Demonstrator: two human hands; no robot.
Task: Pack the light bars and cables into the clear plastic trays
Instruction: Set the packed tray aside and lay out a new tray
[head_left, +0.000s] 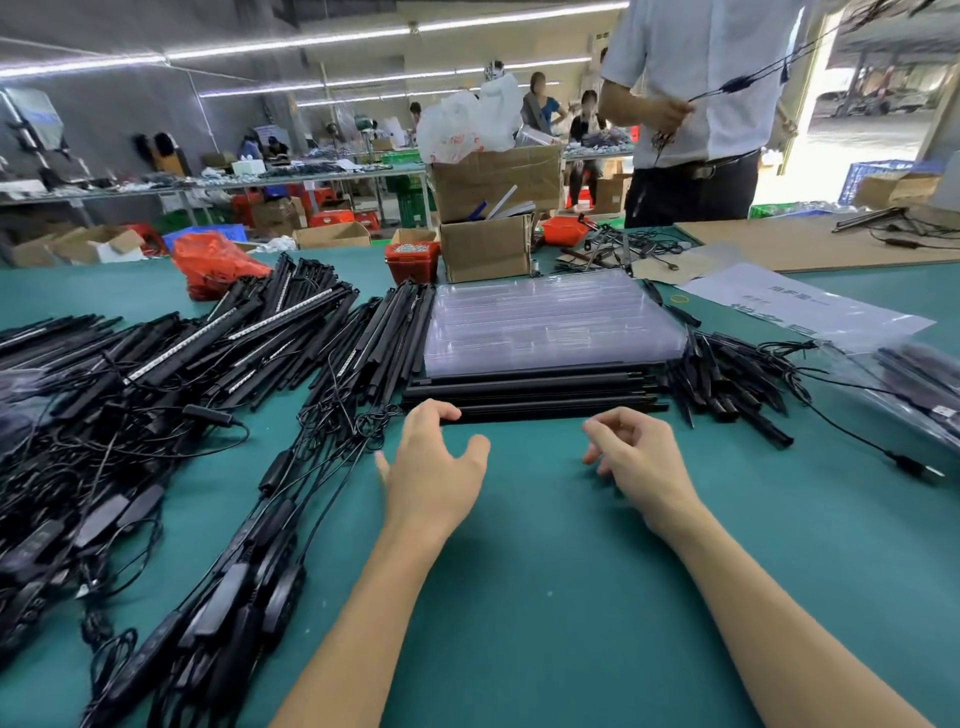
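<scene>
L hand (434, 470) spread, fingertips laid on nearest light bar (530, 414) | R hand (631, 452) loosely curled, nothing held | clear trays (545, 322) stacked at 12 (behind bars) | cables (130, 467) heaped at 9

Both forearms reach forward, left hand (431, 467) spread, right hand (636, 457) loosely curled.

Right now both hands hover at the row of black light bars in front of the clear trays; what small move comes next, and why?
Probably close the left hand on the nearest long black light bar. Its fingertips already touch that bar's left end, while the right hand hangs loosely curled and empty just short of it. The stack of clear plastic trays lies directly behind, ready for loading.
</scene>
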